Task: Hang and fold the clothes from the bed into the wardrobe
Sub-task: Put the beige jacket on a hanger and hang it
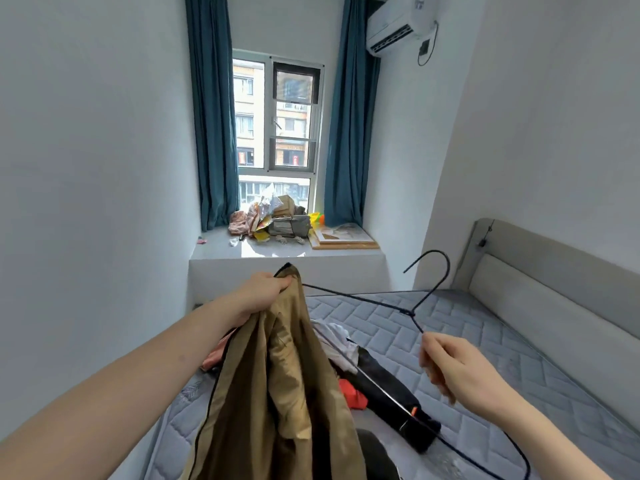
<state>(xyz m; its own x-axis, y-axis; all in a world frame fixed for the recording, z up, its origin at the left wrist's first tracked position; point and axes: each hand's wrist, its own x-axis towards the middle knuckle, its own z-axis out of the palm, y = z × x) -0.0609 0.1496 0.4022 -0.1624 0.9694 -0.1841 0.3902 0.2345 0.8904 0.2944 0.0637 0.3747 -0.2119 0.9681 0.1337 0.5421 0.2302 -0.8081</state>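
My left hand (263, 292) grips the top of a tan garment (277, 386) with dark piping and holds it up over the bed; the cloth hangs down toward me. One end of a black wire hanger (408, 311) runs into the garment by that hand. My right hand (453, 368) pinches the hanger's shoulder wire just below the twisted neck, with the hook pointing up and away. On the grey quilted mattress (467, 327) lies a pile of clothes: white (334, 336), black (391, 386), red (353, 394) and pink (216, 356) pieces.
The bed's grey headboard (540, 285) runs along the right wall. A window sill (277, 252) ahead carries a heap of bags, cloth and boards. Blue curtains (211, 112) flank the window. An air conditioner (398, 26) hangs high on the right. The left wall stands close.
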